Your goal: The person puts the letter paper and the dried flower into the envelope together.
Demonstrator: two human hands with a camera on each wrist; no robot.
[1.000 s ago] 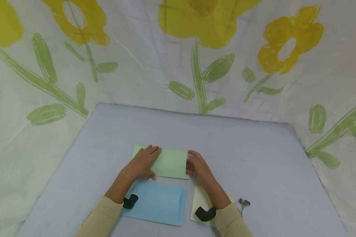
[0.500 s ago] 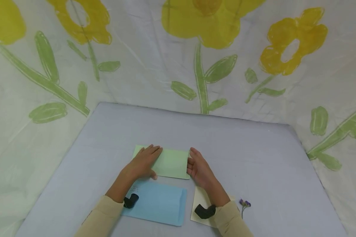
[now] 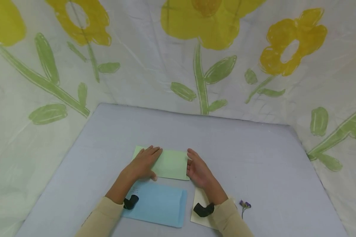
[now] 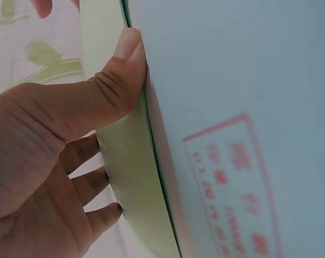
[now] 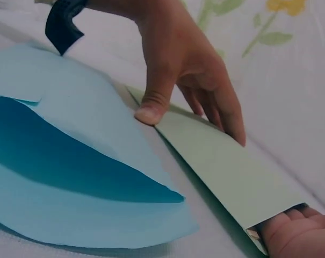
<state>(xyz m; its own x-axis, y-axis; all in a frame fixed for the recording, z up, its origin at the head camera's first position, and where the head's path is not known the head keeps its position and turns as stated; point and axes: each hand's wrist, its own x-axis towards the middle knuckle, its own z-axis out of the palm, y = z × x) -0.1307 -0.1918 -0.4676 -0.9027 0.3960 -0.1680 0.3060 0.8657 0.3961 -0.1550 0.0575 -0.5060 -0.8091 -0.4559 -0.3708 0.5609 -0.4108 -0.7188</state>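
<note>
Your left hand (image 3: 143, 164) spreads across a pale green, rectangular paper envelope (image 3: 172, 164), holding it between a thumb on the near edge and fingers at the far edge, while your right hand (image 3: 197, 169) has its fingers inside the envelope's open right end; those fingertips are hidden, so whether they close on anything cannot be told. The two hands are apart, one toward each end of the green envelope, which lies flat near the middle of the pale grey counter (image 3: 255, 158). Just on your side of it rests a larger light blue paper envelope (image 3: 157, 204), its right end gaping in the right wrist view and a blurred red printed stamp (image 4: 235, 177) showing in the left. Small black angled pieces (image 3: 131, 201) sit at both your wrists, next to your beige sleeves (image 3: 102, 215). Beneath your right forearm lies a flat cream paper rectangle (image 3: 199, 195), partly covered, and near its right side a small purple flower on a thin stem (image 3: 245, 204). Behind the counter hangs a white sheet (image 3: 127, 65) patterned with large yellow flowers and green leaves.
</note>
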